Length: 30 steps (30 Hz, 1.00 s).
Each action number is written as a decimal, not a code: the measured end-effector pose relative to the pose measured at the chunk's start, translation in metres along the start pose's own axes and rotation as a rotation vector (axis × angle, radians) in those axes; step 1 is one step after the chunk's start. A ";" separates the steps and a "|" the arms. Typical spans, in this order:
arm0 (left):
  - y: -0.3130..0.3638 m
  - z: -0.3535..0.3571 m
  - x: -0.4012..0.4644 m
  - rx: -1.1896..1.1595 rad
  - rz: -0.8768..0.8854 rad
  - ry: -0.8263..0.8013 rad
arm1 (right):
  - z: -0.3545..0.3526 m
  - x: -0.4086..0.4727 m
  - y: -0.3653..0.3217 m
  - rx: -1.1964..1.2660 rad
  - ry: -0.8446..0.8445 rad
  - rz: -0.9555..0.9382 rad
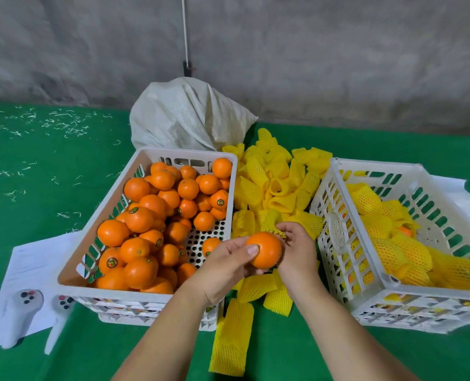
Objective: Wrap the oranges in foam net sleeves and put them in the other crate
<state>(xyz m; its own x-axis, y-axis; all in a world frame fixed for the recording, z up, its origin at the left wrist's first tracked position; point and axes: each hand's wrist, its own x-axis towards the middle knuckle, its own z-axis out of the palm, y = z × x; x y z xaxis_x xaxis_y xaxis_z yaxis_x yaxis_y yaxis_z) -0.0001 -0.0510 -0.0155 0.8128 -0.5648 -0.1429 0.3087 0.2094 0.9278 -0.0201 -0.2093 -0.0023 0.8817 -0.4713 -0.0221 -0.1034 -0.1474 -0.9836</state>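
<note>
Head view: left hand (pixel 223 266) grip around orange (pixel 264 250), right hand (pixel 297 247) pinching sleeve (pixel 279 231), between crates.

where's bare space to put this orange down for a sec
Bare green cloth lies near you between your forearms, and more left of the orange crate. Between that and the other crate, the foam sleeves crowd everything.

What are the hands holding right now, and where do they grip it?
The left hand grips a bare orange around its side, thumb on its front. The right hand pinches the edge of a yellow sleeve just behind the orange.
</note>
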 end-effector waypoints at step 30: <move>-0.016 0.015 0.002 0.191 0.361 0.368 | -0.029 -0.042 -0.038 -0.472 -0.144 -0.661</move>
<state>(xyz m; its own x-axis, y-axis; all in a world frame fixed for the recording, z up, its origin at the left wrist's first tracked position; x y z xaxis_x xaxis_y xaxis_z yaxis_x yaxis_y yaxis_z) -0.0112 -0.0674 -0.0254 0.9801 -0.1605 0.1168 -0.0892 0.1698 0.9814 -0.0662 -0.2091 0.0410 0.8755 -0.0474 0.4809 0.3034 -0.7206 -0.6234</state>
